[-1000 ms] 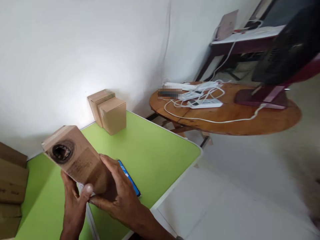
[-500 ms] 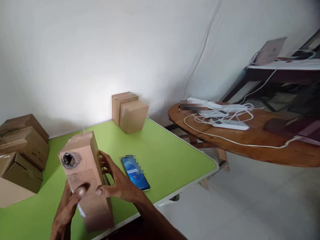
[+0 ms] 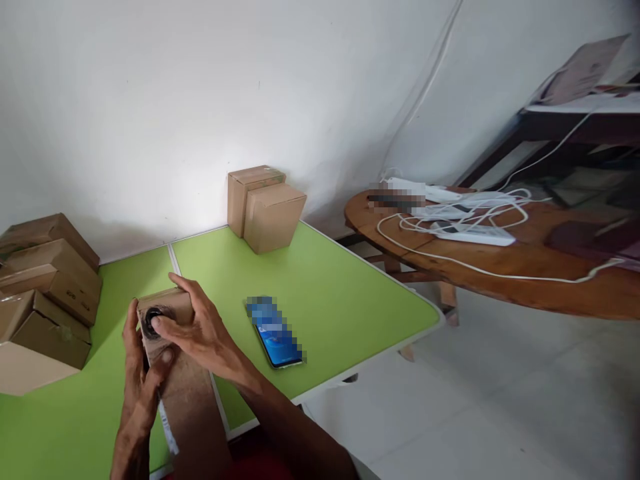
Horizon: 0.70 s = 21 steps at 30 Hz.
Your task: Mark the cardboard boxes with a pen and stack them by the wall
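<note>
Over the near edge of the green table, a long brown cardboard box [image 3: 195, 413] is held between both my hands. Near its far end is a round hole with a dark, scribbled rim [image 3: 151, 323]. My left hand [image 3: 140, 373] grips the box's left side, thumb on the top face. My right hand [image 3: 203, 327] wraps the right side near the far end, its thumb resting at the hole. Some fingers are hidden behind the box. A phone [image 3: 275, 333] with a lit blue screen lies to the right.
Several cardboard boxes [image 3: 50, 287] stand at the table's left, and two more boxes [image 3: 273, 217] stand against the wall. The green table [image 3: 350, 300] has a white rim. On the right, a wooden table [image 3: 525, 267] carries white power strips [image 3: 475, 233] with tangled cables.
The box has tipped back, so its top face now lies flatter. My right hand has slid to the far end, its thumb now at the hole. The view has shifted slightly.
</note>
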Each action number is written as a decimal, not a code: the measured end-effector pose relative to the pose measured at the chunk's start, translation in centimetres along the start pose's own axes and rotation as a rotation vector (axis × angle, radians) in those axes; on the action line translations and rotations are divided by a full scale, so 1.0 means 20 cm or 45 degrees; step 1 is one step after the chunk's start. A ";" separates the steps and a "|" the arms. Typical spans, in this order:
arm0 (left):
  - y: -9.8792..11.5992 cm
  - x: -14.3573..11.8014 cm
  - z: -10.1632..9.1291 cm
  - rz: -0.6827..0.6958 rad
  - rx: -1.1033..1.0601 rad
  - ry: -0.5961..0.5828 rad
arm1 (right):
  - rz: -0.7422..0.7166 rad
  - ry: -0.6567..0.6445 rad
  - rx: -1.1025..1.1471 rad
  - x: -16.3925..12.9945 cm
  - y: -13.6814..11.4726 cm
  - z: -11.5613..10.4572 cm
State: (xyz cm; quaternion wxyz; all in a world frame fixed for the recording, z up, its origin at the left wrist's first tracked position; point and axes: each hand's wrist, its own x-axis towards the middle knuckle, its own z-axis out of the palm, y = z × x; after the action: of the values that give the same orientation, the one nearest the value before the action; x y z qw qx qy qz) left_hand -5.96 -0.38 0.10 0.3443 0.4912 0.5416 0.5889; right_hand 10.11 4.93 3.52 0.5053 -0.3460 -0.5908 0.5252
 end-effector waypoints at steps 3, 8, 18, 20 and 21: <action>0.01 0.01 -0.01 -0.057 -0.096 0.065 | -0.069 -0.012 -0.132 0.03 -0.04 0.06; 0.07 0.03 -0.08 -0.112 -0.171 0.263 | -0.277 -0.157 -0.354 0.01 0.02 0.19; 0.08 0.04 -0.15 -0.148 0.006 0.390 | -0.368 -0.225 -0.433 0.05 0.05 0.27; 0.03 0.05 -0.17 -0.183 -0.006 0.302 | -0.324 -0.212 -0.386 0.04 0.06 0.23; 0.00 0.05 -0.19 -0.191 0.008 0.232 | -0.291 -0.209 -0.355 0.04 0.07 0.21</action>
State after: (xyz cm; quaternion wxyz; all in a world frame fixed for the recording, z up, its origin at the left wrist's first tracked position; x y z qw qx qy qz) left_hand -9.80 -0.64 0.57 0.3353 0.3946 0.6078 0.6020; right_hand 5.76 4.77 2.66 0.4590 -0.2991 -0.7326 0.4040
